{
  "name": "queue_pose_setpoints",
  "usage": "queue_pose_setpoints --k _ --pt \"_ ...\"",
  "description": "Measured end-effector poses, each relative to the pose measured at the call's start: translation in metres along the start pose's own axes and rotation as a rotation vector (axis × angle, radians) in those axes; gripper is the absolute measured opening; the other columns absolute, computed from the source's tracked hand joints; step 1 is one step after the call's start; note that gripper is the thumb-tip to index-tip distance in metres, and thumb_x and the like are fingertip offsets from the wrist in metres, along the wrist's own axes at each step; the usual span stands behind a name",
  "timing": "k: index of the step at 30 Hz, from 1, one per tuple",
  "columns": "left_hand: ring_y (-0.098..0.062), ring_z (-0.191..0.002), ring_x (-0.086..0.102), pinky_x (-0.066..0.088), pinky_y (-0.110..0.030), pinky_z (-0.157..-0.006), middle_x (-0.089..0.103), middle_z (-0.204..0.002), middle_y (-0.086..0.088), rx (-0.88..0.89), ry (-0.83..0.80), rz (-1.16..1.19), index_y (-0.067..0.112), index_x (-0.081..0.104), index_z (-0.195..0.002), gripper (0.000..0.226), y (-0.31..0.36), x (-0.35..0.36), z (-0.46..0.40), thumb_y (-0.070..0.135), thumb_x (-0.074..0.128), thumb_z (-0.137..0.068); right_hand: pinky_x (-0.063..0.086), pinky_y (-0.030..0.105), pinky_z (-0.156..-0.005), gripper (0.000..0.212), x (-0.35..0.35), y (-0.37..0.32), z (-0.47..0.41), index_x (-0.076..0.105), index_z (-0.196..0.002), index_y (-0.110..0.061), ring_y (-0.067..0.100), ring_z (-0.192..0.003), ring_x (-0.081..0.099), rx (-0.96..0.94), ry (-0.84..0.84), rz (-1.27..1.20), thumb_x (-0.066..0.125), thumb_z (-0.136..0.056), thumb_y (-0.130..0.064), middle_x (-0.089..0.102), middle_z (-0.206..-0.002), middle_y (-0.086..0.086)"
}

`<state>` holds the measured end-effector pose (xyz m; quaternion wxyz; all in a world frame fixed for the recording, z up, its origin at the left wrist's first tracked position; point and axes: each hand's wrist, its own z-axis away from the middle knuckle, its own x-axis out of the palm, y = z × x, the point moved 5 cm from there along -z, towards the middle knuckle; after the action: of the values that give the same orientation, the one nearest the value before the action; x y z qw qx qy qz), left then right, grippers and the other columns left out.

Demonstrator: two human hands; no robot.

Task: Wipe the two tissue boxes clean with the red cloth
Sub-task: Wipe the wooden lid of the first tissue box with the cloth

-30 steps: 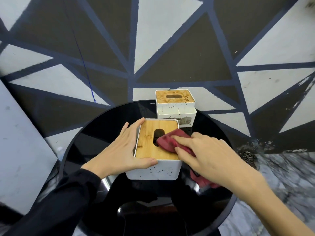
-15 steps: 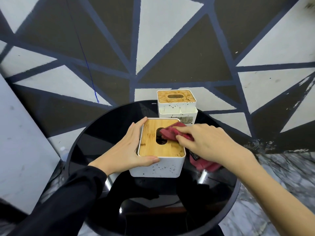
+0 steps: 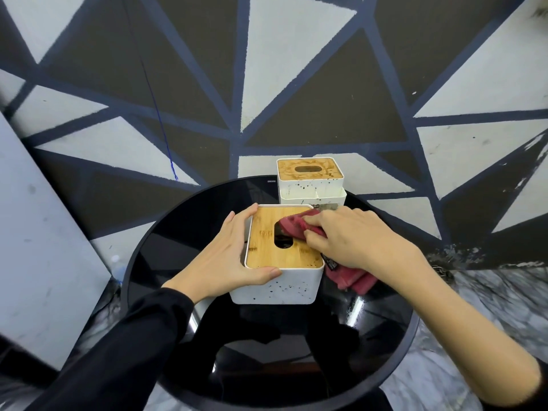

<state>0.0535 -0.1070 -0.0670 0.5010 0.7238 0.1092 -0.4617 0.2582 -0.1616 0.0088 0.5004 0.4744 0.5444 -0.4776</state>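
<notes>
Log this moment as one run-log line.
step: wiping lid of near tissue box | left hand holds box side | right hand presses red cloth on lid | far tissue box untouched | round black table

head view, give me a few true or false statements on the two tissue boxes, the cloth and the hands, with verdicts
1. The right hand presses the red cloth onto the wooden lid of the near tissue box. True.
2. The left hand lies flat on the black round table, away from both boxes. False: it holds the near box's left side, thumb on the front edge.
3. The far tissue box is being wiped. False: no hand touches it, and its lid looks stained.
4. Both boxes have white speckled bodies and wooden lids with a slot. True.
5. The cloth lies wholly on the lid. False: part hangs off the right side, under the right hand.
</notes>
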Motion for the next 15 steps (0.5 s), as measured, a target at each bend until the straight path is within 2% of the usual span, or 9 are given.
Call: queue_pose_setpoints --k 4,7,9,12,13,15 --pt "-0.012 -0.162 -0.012 0.017 -0.045 -0.130 0.001 -0.169 0.031 -0.007 0.001 -0.002 0.047 -0.005 -0.164 0.131 -0.001 0.000 0.000 0.089 0.068 -0.064 0.038 0.037 -0.068 0.040 0.002 -0.002 0.037 0.055 -0.142 -0.038 0.026 -0.089 0.062 -0.043 -0.005 -0.022 0.036 -0.108 -0.047 0.065 -0.105 -0.002" --pt "-0.015 -0.163 -0.012 0.015 -0.046 -0.131 0.001 -0.171 0.027 -0.002 0.014 -0.033 0.044 -0.004 -0.165 0.132 0.000 0.000 0.000 0.090 0.066 -0.063 0.039 0.035 -0.069 0.042 0.003 -0.004 0.059 0.048 -0.147 -0.045 0.024 -0.095 0.065 -0.063 -0.029 -0.056 0.033 -0.108 -0.050 0.056 -0.096 -0.008" --pt "-0.009 -0.160 -0.011 0.007 -0.041 -0.131 0.004 -0.172 0.023 0.017 0.035 -0.066 0.039 -0.002 -0.166 0.135 0.000 -0.001 -0.002 0.094 0.063 -0.062 0.039 0.034 -0.068 0.037 0.004 -0.003 0.064 0.053 -0.139 -0.044 0.021 -0.089 0.063 -0.086 -0.030 -0.070 0.033 -0.108 -0.050 0.054 -0.089 -0.012" --pt "-0.001 -0.159 -0.001 -0.009 -0.032 -0.131 0.011 -0.174 0.017 0.102 0.065 -0.153 0.029 0.001 -0.167 0.140 0.000 -0.001 -0.006 0.106 0.048 -0.061 0.042 0.035 -0.067 0.031 0.005 -0.002 0.064 0.058 -0.126 -0.042 0.020 -0.079 0.058 -0.096 -0.037 -0.074 0.035 -0.107 -0.048 0.048 -0.078 -0.010" --pt "0.004 -0.158 0.001 -0.012 -0.030 -0.130 0.012 -0.174 0.016 0.126 0.065 -0.160 0.027 0.001 -0.167 0.139 0.001 0.000 -0.006 0.107 0.046 -0.062 0.043 0.035 -0.067 0.031 0.004 -0.001 0.064 0.057 -0.128 -0.045 0.019 -0.077 0.057 -0.097 -0.036 -0.061 0.035 -0.107 -0.049 0.047 -0.078 -0.010" --pt "0.020 -0.150 -0.008 -0.018 -0.022 -0.126 0.011 -0.173 0.017 0.149 0.059 -0.160 0.025 0.000 -0.168 0.138 0.003 0.000 -0.006 0.103 0.049 -0.065 0.044 0.034 -0.067 0.034 0.002 0.002 0.063 0.055 -0.134 -0.050 0.018 -0.079 0.056 -0.094 -0.033 -0.033 0.035 -0.107 -0.052 0.048 -0.081 -0.010"
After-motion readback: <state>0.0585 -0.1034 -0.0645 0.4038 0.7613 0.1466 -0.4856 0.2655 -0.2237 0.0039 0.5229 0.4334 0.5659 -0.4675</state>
